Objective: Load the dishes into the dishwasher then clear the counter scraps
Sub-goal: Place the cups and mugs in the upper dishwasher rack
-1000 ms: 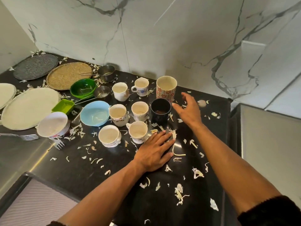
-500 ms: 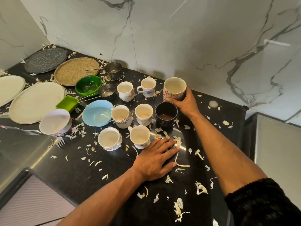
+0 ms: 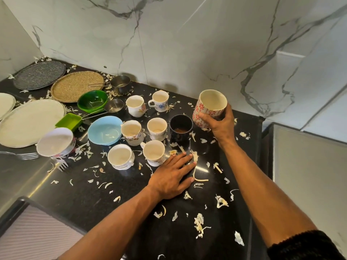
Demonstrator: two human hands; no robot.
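My right hand [image 3: 217, 122] grips a tall cream mug with red flowers [image 3: 208, 107] and holds it tilted above the black counter [image 3: 84, 196], right of a black mug [image 3: 181, 128] with brown liquid in it. My left hand [image 3: 172, 176] rests flat on the counter, fingers straight, just in front of several white cups [image 3: 154, 152]. Pale vegetable scraps [image 3: 200, 224] lie scattered all over the counter.
To the left stand a light blue bowl [image 3: 105, 130], a green bowl [image 3: 93, 100], a green square dish [image 3: 69, 121], two steel measuring cups [image 3: 121, 84], a tipped white bowl [image 3: 56, 142], forks [image 3: 28, 156] and several plates [image 3: 32, 121]. A marble wall stands behind; a steel surface [image 3: 308, 171] lies at right.
My right hand reached the flowered mug, closed round it and lifted it off the counter to the right. My left hand stayed flat in place.
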